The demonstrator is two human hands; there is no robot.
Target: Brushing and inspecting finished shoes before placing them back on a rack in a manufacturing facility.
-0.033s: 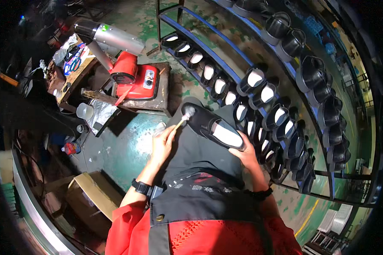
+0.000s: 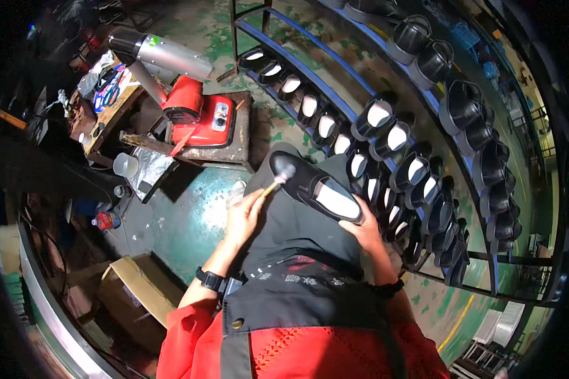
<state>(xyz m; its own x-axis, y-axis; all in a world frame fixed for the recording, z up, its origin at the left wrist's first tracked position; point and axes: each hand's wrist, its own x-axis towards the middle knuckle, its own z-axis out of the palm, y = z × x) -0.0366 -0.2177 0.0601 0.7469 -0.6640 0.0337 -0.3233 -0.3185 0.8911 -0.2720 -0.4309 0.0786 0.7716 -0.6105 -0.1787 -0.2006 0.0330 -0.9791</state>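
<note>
A black shoe (image 2: pixel 299 183) with a white insole (image 2: pixel 336 200) lies across my lap, its toe pointing up and left. My right hand (image 2: pixel 365 230) grips it at the heel, with the thumb near the opening's edge. Between the closed fingers of my left hand (image 2: pixel 241 216) is a thin, yellowish stick (image 2: pixel 269 189) with a pale tip (image 2: pixel 281 179). That tip rests on or just over the shoe's toe; contact is unclear. A whitish glare or smear on the toe surrounds it.
Left of my knees, a red machine with a silver tube (image 2: pixel 203 129) sits on a worn stand. A blue-edged rack (image 2: pixel 354 69) of black shoes curves along the right. An opened cardboard box (image 2: pixel 139 287) and a red bottle (image 2: pixel 106 220) are on the floor at left.
The stick's pale tip and my left hand have shifted slightly to the right along the shoe's toe. My right hand and the shoe look almost unchanged.
</note>
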